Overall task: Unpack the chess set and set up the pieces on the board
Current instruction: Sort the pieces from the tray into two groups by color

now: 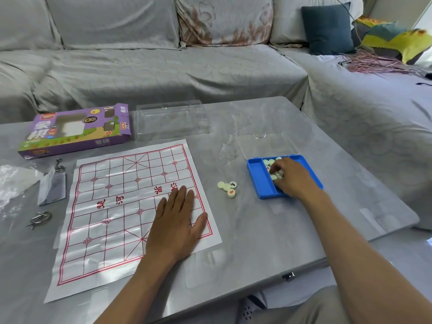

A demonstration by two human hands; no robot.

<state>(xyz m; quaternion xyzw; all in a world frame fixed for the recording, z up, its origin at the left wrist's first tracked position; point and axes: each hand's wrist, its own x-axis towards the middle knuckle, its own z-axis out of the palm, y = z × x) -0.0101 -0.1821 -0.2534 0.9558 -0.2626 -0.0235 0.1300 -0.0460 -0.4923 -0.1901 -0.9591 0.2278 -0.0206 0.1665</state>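
The paper board (131,206) lies flat on the grey bench (257,230), toward its near left part, its red grid and characters facing up. The left hand (175,220) rests palm down on the board's right edge, fingers straight and slightly spread, its grip holding nothing. Near the bench's right edge sits the blue tray (259,181), with a clear lid (266,145) lying just beyond it. The right hand (292,176) reaches into the tray, fingers curled down among the white pieces (268,163) inside; whether its grip is clamped on a piece cannot be told, since the fingertips are hidden. Between board and tray, four loose pieces (228,188) lie in a small cluster on the bench, touching one another, two showing characters. At the far left corner lies the purple box (77,132), with a clear plastic cover (171,120) just beside it. Metal ring puzzles (39,218) and a plastic bag (14,183) lie along the left edge.
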